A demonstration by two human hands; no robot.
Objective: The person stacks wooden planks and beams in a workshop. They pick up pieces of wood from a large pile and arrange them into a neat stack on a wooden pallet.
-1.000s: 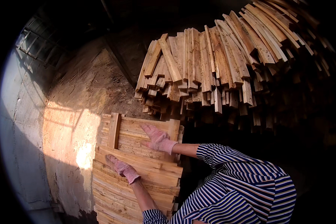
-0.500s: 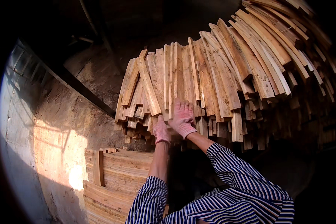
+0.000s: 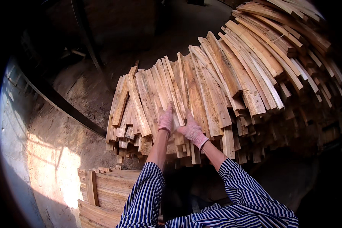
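Note:
Both my hands wear pink knit gloves and are at the near ends of sawn wooden strips (image 3: 173, 88) on top of a long pile. My left hand (image 3: 166, 118) lies along the left side of these strips, its fingers pointing away from me. From the right, my right hand (image 3: 193, 132) presses against them, its thumb toward the near end and its fingers along the side. The narrow strips are clasped between the two hands and lean slightly left at their far ends. Part of the fingers is hidden against the wood.
The wood pile (image 3: 250, 91) curves away to the far right, with uneven ends jutting toward me. Another stack of boards (image 3: 110, 190) stands at the lower left. A dark metal beam (image 3: 64, 104) slants across the left, beside a sunlit wall (image 3: 51, 163).
My left hand has moved up onto the strips, while my right hand has slid from their top to their right side. The clasped strips have tilted, and the view has shifted.

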